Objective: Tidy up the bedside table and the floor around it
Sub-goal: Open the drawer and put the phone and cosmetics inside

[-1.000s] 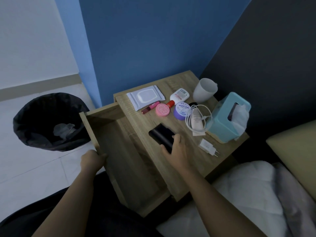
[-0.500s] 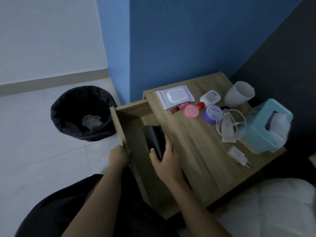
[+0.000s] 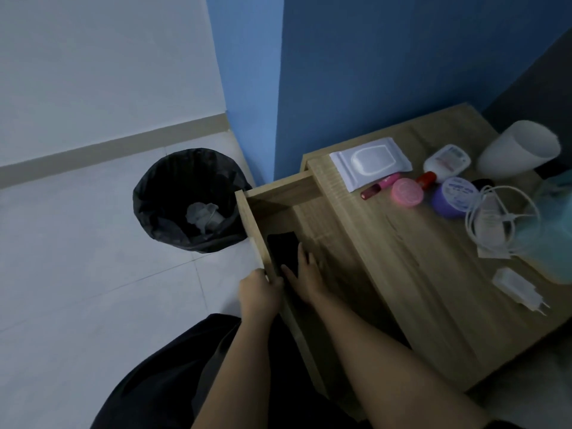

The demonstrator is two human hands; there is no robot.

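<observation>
Head view: your left hand [image 3: 259,291] is gripping the drawer [image 3: 251,224] front, right hand [image 3: 305,275] clasping the black wallet [image 3: 283,249]; be laying it flat

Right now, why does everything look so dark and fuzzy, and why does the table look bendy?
Head view: the room light is dim, so the black case almost vanishes in the shadowed drawer. Head view: motion blur smears the tissue box and cable at the right edge. Head view: the wide-angle lens bends the table edges.
</observation>
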